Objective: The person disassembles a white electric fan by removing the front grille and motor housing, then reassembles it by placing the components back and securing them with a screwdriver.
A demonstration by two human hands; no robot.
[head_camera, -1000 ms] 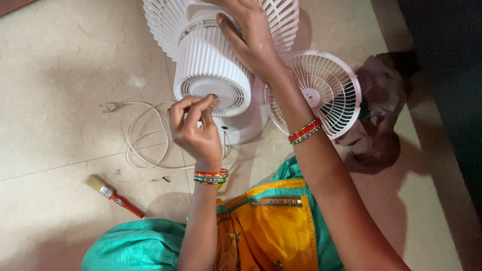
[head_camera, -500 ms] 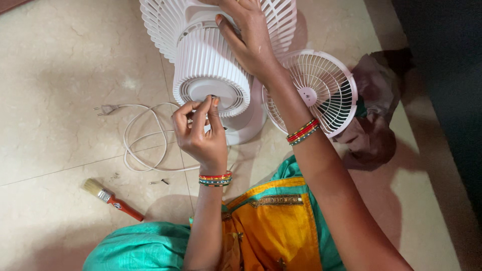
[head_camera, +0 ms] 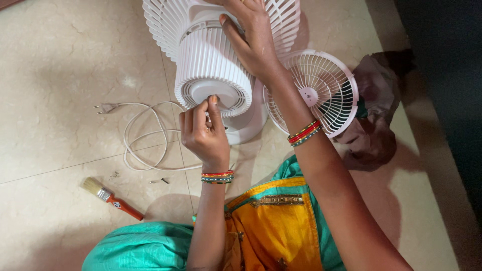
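The left hand (head_camera: 203, 133) pinches at the back of a white fan motor housing (head_camera: 211, 65). The right hand (head_camera: 253, 40) grips its side. A loose grille (head_camera: 321, 90) lies on the floor beside it.

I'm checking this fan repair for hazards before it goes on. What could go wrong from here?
1. The left hand works its fingertips at the back of the fan's motor housing; tiny loose parts on the floor could get lost.
2. The loose front grille leans beside the right hand and forearm; a nudge could tip it.
3. The coiled power cord lies by the knee and could snag.
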